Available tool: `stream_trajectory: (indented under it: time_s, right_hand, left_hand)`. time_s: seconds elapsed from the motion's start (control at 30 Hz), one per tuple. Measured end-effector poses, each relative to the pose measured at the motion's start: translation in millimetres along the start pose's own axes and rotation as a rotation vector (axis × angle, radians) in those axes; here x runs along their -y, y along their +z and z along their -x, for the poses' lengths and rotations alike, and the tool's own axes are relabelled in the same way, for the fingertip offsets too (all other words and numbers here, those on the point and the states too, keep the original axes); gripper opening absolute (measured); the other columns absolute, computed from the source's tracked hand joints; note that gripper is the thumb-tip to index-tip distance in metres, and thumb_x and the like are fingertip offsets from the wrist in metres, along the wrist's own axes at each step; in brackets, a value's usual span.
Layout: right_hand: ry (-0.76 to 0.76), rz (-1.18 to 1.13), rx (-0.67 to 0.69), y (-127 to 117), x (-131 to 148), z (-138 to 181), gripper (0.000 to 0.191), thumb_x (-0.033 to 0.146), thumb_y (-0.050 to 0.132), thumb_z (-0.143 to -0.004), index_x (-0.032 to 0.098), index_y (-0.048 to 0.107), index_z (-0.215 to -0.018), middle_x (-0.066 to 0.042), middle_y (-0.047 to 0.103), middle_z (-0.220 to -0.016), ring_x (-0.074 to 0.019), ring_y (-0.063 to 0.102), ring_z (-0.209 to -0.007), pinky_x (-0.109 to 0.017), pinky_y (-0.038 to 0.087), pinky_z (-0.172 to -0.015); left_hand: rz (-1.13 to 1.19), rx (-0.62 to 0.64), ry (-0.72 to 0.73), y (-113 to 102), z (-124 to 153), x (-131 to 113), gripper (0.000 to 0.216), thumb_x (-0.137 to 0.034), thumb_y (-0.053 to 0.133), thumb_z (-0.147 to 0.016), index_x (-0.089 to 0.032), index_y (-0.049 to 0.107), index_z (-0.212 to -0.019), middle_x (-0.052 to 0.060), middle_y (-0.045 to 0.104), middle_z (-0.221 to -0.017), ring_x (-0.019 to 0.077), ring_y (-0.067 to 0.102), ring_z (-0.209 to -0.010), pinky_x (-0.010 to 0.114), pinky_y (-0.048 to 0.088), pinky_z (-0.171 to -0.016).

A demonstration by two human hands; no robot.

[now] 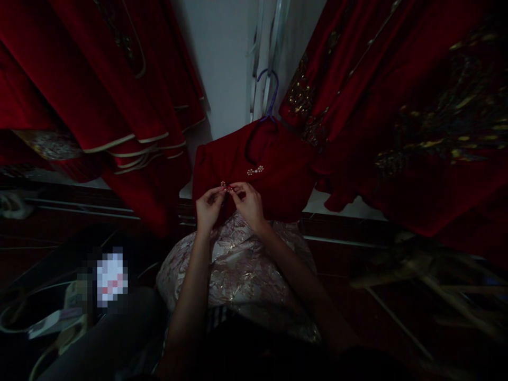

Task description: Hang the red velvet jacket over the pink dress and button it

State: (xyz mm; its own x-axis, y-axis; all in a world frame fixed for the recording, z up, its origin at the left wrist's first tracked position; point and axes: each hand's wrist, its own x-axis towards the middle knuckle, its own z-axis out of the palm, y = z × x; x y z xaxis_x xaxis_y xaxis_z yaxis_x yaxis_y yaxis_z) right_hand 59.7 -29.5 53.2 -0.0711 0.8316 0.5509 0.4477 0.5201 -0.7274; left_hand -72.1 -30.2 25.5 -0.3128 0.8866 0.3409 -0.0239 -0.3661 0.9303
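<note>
A dark red velvet garment [278,169] hangs on a purple hanger [270,92] in front of me. It has small pearl-like clasps, one [254,170] near its middle and another [226,186] at its lower left. My left hand [208,206] and my right hand [249,201] are both pinched on that lower clasp, fingertips almost touching. Below the red garment hangs a pale pink embroidered fabric [238,270], partly behind my forearms.
Red garments with cream trim [130,106] hang at the left, and red robes with gold embroidery [416,116] at the right. A white wall [226,53] shows between them. Cables and a white device [51,320] lie at lower left. A wooden stand [428,275] is at lower right.
</note>
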Motion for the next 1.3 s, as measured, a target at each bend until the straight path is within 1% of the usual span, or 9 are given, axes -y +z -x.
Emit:
stream_trajectory:
  time_s: [0.1, 0.27, 0.4, 0.47, 0.63, 0.83, 0.93, 1.07, 1.3]
  right_hand:
    - [-0.004, 0.006, 0.003, 0.2, 0.3, -0.3, 0.016, 0.023, 0.053, -0.087, 0.022, 0.061, -0.101, -0.002, 0.066, -0.099, -0.0126, 0.062, -0.083, -0.025, 0.051, -0.078]
    - [0.005, 0.032, 0.012, -0.5, 0.5, -1.1, 0.017, 0.023, 0.052, -0.088, 0.023, 0.063, -0.1, -0.002, 0.066, -0.099, -0.0129, 0.063, -0.082, -0.025, 0.051, -0.078]
    - [0.002, 0.032, 0.031, -0.6, -0.1, -3.2, 0.018, 0.024, 0.052, -0.088, 0.023, 0.065, -0.101, -0.002, 0.066, -0.098, -0.0129, 0.063, -0.081, -0.025, 0.051, -0.077]
    - [-0.004, 0.025, 0.029, -0.6, -0.7, -3.6, 0.018, 0.026, 0.053, -0.088, 0.023, 0.066, -0.101, -0.002, 0.066, -0.098, -0.0128, 0.063, -0.081, -0.025, 0.051, -0.077]
    - [-0.001, 0.007, 0.031, -1.1, -1.3, -2.2, 0.019, 0.027, 0.052, -0.089, 0.024, 0.066, -0.101, -0.003, 0.066, -0.099, -0.0128, 0.063, -0.082, -0.024, 0.051, -0.077]
    - [0.003, -0.007, 0.04, -2.5, -2.0, -1.5, 0.019, 0.025, 0.052, -0.089, 0.024, 0.066, -0.101, -0.003, 0.066, -0.098, -0.0133, 0.062, -0.083, -0.025, 0.051, -0.077]
    - [-0.004, -0.02, 0.046, -5.0, -2.7, -0.1, 0.018, 0.024, 0.051, -0.089, 0.024, 0.067, -0.098, -0.003, 0.065, -0.097, -0.0137, 0.063, -0.084, -0.025, 0.052, -0.077]
    - [-0.04, -0.032, 0.069, -8.5, -2.1, 1.6, 0.019, 0.019, 0.049, -0.088, 0.023, 0.067, -0.089, -0.002, 0.065, -0.096, -0.0142, 0.063, -0.09, -0.025, 0.052, -0.078]
    - [-0.046, 0.056, 0.088, -8.0, 3.4, -3.6, 0.016, 0.019, 0.049, -0.088, 0.024, 0.064, -0.093, -0.002, 0.065, -0.094, -0.0151, 0.062, -0.085, -0.026, 0.051, -0.074]
  left_hand:
    - [-0.036, -0.002, 0.018, -1.2, 0.1, 0.3, 0.03, -0.037, 0.068, -0.075, -0.013, 0.07, -0.093, 0.008, 0.072, -0.092, 0.0175, 0.067, -0.085, 0.033, 0.051, -0.086]
    - [-0.089, 0.016, 0.07, -1.4, 0.5, -0.3, 0.025, -0.038, 0.064, -0.078, -0.017, 0.069, -0.09, 0.005, 0.071, -0.093, 0.0177, 0.066, -0.089, 0.034, 0.049, -0.089]
    - [-0.105, 0.039, 0.058, -0.4, 1.0, -4.5, 0.024, -0.037, 0.065, -0.077, -0.016, 0.069, -0.087, 0.005, 0.071, -0.091, 0.0178, 0.065, -0.087, 0.032, 0.049, -0.088]
    - [-0.081, 0.027, 0.053, 1.5, 1.6, -6.4, 0.024, -0.037, 0.066, -0.076, -0.015, 0.069, -0.087, 0.006, 0.071, -0.09, 0.0176, 0.065, -0.087, 0.032, 0.049, -0.087]
    - [0.006, 0.007, 0.038, 7.3, 3.6, -8.5, 0.031, -0.037, 0.068, -0.074, -0.014, 0.067, -0.095, 0.008, 0.071, -0.097, 0.0169, 0.065, -0.088, 0.031, 0.05, -0.087]
    - [0.036, 0.004, -0.006, 5.4, 2.1, -7.0, 0.035, -0.038, 0.072, -0.07, -0.013, 0.067, -0.095, 0.009, 0.071, -0.095, 0.0165, 0.066, -0.086, 0.032, 0.05, -0.087]
    - [0.069, 0.009, -0.041, 3.9, 0.7, -4.3, 0.035, -0.036, 0.072, -0.069, -0.013, 0.067, -0.095, 0.008, 0.071, -0.095, 0.0164, 0.066, -0.086, 0.033, 0.05, -0.089]
    - [0.083, -0.003, -0.039, 4.2, 0.6, -2.0, 0.032, -0.033, 0.072, -0.069, -0.014, 0.067, -0.094, 0.008, 0.071, -0.095, 0.0162, 0.066, -0.086, 0.033, 0.05, -0.089]
    - [0.06, -0.017, -0.028, 6.3, 2.9, -5.4, 0.03, -0.031, 0.072, -0.067, -0.014, 0.068, -0.091, 0.007, 0.071, -0.093, 0.016, 0.066, -0.084, 0.033, 0.051, -0.086]
